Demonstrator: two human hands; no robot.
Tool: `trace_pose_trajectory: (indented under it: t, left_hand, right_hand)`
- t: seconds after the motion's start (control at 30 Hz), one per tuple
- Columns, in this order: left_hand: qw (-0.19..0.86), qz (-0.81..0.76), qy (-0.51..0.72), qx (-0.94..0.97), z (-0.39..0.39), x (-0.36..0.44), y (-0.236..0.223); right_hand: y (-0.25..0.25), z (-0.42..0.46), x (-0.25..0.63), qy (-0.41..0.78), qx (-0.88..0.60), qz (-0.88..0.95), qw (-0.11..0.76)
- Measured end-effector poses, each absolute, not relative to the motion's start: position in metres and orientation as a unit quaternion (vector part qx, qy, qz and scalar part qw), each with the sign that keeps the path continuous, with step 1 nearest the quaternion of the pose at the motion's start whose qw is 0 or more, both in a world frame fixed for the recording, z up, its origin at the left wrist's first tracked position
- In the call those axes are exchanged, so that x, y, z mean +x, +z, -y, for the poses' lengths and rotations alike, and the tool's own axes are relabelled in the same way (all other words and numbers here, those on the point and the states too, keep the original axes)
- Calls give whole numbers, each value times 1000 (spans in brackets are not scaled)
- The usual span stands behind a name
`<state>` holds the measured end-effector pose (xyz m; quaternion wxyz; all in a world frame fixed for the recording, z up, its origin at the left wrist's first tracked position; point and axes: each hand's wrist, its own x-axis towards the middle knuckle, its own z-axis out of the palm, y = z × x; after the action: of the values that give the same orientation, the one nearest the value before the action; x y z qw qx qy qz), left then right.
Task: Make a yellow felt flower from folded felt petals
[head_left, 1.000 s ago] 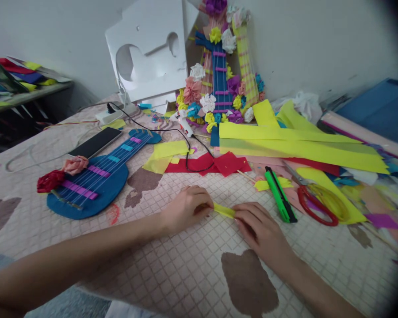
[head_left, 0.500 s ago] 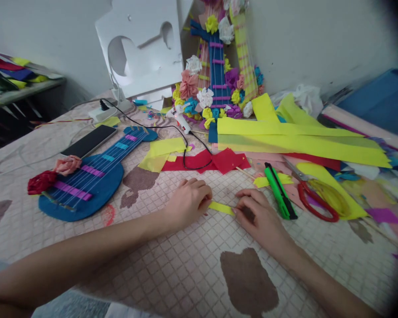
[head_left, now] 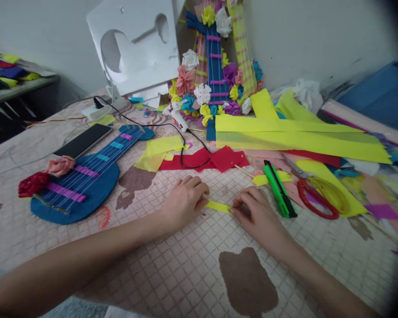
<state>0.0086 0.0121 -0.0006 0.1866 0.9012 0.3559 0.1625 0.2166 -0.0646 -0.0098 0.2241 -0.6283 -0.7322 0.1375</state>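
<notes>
A short yellow paper strip (head_left: 219, 206) stretches between my two hands, low over the patterned tablecloth. My left hand (head_left: 186, 198) pinches its left end, fingers curled down. At the other end, my right hand (head_left: 254, 208) grips it between thumb and fingertips. Just right of that hand lies a green box cutter (head_left: 279, 189). Red-handled scissors (head_left: 318, 194) rest beyond it on yellow paper. To the left of my hands lies a blue toy guitar (head_left: 82, 181) with purple and light-blue bars, white strings, and a red and a pink paper flower.
A white glue gun (head_left: 176, 115) with a black cord stands behind my hands. Red paper (head_left: 225, 159) and long yellow sheets (head_left: 295, 139) spread across the table. A dark phone (head_left: 82, 140) lies by the guitar. Flower-decorated guitars (head_left: 215, 66) lean at the back beside a white foam panel (head_left: 132, 48).
The view has shifted slightly, so most things sit a little further left. Both hands keep their hold on the yellow strip, with little other movement.
</notes>
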Motion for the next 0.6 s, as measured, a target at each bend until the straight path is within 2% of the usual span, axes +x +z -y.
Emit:
trace_pose_trajectory:
  t: [0.13, 0.27, 0.4, 0.6]
  left_hand:
    - [217, -353, 196, 889, -15, 4, -5]
    - [302, -339, 221, 863, -17, 2, -3]
    - [387, -329, 214, 834, -13, 7, 5]
    - [462, -367, 208, 780, -5, 15, 9]
  right_hand:
    - [-7, 65, 217, 165, -619, 732, 232]
    - [-5, 70, 217, 185, -605, 731, 256]
    - [-3, 74, 216, 182, -584, 742, 273]
    - [3, 76, 209, 197, -587, 718, 318]
